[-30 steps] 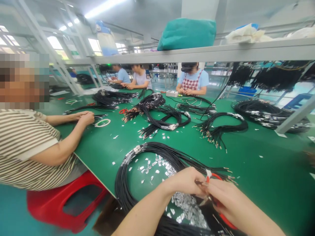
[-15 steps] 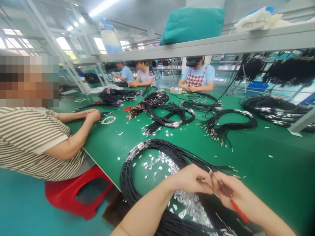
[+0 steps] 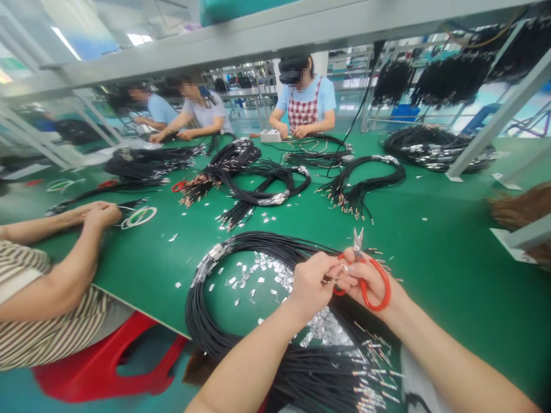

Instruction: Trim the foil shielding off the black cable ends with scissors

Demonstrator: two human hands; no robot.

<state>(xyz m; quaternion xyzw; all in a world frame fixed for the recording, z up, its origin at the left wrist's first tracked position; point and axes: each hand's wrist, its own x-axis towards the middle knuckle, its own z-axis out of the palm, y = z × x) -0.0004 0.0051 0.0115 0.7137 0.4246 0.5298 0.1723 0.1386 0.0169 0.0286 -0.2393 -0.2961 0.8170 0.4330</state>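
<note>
My right hand (image 3: pixel 373 280) is closed on a pair of small scissors (image 3: pixel 379 289) with red loop handles; the metal blades point up and stand slightly apart. My left hand (image 3: pixel 312 282) is closed in a pinch on the end of a cable, and copper-coloured wire tips show at its fingers. Both hands meet, fingertips close together, above a large coil of black cables (image 3: pixel 200 310). Silvery tape wraps part of that coil. Inside it lie many silver foil scraps (image 3: pixel 325 328). Stripped cable ends (image 3: pixel 372 378) fan out below my hands.
More black cable bundles (image 3: pixel 258 192) lie across the green table (image 3: pixel 451 269). A co-worker's hands (image 3: pixel 101 215) work at the left, near a white cable ring (image 3: pixel 140 217). Other people sit opposite. A metal post (image 3: pixel 499 109) stands at the right, below a shelf beam (image 3: pixel 241 51).
The view has turned right and down. The scissors have swung in my right hand from pointing away under the fingers to blades up. My left hand stays at the cable end.
</note>
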